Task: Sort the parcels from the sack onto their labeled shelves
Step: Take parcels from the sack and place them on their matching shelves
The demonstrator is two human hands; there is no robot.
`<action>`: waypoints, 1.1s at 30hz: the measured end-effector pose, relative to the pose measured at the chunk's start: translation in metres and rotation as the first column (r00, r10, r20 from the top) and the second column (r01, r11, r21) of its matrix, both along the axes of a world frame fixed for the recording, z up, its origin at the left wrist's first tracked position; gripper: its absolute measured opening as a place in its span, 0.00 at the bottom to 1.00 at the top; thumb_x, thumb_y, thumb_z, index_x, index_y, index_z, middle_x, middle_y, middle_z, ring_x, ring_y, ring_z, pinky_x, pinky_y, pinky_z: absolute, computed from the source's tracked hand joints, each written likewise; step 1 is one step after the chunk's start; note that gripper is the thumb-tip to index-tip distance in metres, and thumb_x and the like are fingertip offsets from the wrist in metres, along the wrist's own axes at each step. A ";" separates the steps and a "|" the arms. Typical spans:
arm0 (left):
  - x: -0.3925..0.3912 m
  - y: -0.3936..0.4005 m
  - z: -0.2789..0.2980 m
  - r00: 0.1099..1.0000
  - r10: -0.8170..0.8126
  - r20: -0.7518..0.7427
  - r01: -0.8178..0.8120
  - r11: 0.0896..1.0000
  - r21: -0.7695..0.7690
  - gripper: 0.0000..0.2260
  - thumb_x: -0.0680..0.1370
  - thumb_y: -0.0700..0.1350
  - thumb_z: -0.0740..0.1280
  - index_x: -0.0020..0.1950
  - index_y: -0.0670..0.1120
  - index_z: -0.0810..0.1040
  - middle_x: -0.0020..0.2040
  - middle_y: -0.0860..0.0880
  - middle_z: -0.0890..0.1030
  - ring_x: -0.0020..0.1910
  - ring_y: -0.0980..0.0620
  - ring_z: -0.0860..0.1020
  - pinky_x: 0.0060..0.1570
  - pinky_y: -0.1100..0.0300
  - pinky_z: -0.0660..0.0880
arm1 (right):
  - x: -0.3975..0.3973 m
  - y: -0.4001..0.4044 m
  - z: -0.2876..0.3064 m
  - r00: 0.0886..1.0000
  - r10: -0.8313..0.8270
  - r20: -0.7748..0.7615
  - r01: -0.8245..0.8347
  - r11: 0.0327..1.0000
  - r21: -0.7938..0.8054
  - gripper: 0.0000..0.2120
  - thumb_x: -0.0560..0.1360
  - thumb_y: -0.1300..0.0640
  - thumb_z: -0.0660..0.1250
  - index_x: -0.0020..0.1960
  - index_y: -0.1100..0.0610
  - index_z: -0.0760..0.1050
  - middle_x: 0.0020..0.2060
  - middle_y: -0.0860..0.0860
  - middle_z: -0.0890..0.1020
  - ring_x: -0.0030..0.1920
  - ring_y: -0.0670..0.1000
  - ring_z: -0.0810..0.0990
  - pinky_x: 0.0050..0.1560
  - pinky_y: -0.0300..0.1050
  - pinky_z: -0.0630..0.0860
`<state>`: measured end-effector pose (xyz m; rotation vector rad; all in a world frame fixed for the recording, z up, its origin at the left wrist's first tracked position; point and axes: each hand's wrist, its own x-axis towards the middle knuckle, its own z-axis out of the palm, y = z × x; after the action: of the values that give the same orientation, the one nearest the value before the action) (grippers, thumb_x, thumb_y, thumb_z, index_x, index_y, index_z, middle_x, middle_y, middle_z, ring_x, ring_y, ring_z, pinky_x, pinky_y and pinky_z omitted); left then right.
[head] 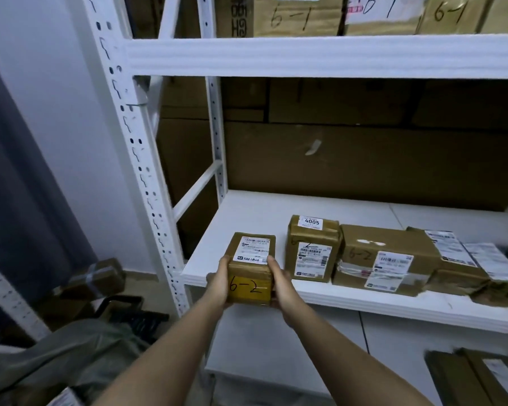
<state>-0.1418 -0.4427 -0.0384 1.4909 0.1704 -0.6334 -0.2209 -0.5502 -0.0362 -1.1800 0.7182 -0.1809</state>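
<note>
A small brown parcel [251,266] marked "6-2" with a white shipping label on top sits at the front left edge of the white middle shelf [349,306]. My left hand [219,281] grips its left side and my right hand [280,284] grips its right side, fingers curled under and around it. To its right stand other parcels in a row: one with a "4005" sticker [311,250], then a wider box marked "6-2" [384,260], then flatter packages [464,265].
Boxes marked "6-1" [299,16] fill the shelf above. A white perforated upright [135,159] stands left of the shelf. A grey-green sack [56,361] and dark items lie on the floor at lower left. Another parcel [481,376] sits on the lower shelf at right.
</note>
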 end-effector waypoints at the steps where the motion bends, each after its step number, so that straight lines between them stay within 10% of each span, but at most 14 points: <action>1: 0.007 -0.005 -0.004 1.000 -0.010 -0.002 0.010 1.000 0.000 0.24 0.78 0.62 0.57 0.65 0.46 0.73 0.54 0.40 0.81 0.52 0.43 0.81 0.50 0.49 0.79 | 0.004 -0.003 -0.002 1.000 -0.012 0.005 0.012 1.000 0.017 0.23 0.76 0.39 0.63 0.62 0.54 0.66 0.52 0.55 0.80 0.49 0.53 0.82 0.43 0.46 0.80; 10: 0.046 -0.033 -0.032 0.999 -0.015 -0.039 0.013 0.999 -0.047 0.26 0.77 0.62 0.60 0.66 0.44 0.68 0.57 0.39 0.79 0.55 0.40 0.79 0.58 0.42 0.76 | 0.026 -0.012 -0.019 0.998 -0.047 0.036 0.047 0.999 0.020 0.25 0.76 0.48 0.68 0.68 0.54 0.62 0.61 0.54 0.76 0.60 0.53 0.77 0.66 0.52 0.72; 17: 0.064 -0.048 -0.040 0.988 -0.149 0.045 0.134 0.962 0.236 0.28 0.80 0.64 0.51 0.71 0.45 0.65 0.65 0.39 0.73 0.63 0.40 0.72 0.67 0.43 0.67 | 0.037 -0.007 -0.034 0.977 -0.214 -0.020 0.204 0.953 -0.224 0.20 0.75 0.69 0.63 0.65 0.57 0.69 0.53 0.53 0.79 0.48 0.45 0.78 0.49 0.37 0.75; 33: 0.083 -0.060 -0.049 0.961 -0.269 0.070 0.246 0.940 0.236 0.25 0.81 0.59 0.55 0.73 0.45 0.63 0.66 0.40 0.72 0.63 0.42 0.73 0.62 0.49 0.70 | 0.057 -0.010 -0.063 0.855 -0.477 -0.203 0.424 0.869 -0.256 0.15 0.77 0.59 0.66 0.62 0.60 0.72 0.52 0.53 0.77 0.53 0.53 0.75 0.61 0.51 0.73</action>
<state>-0.0592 -0.5030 -0.0873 1.7787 -0.0355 -0.7652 -0.1641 -0.5597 -0.0993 -1.2234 1.2359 -0.5126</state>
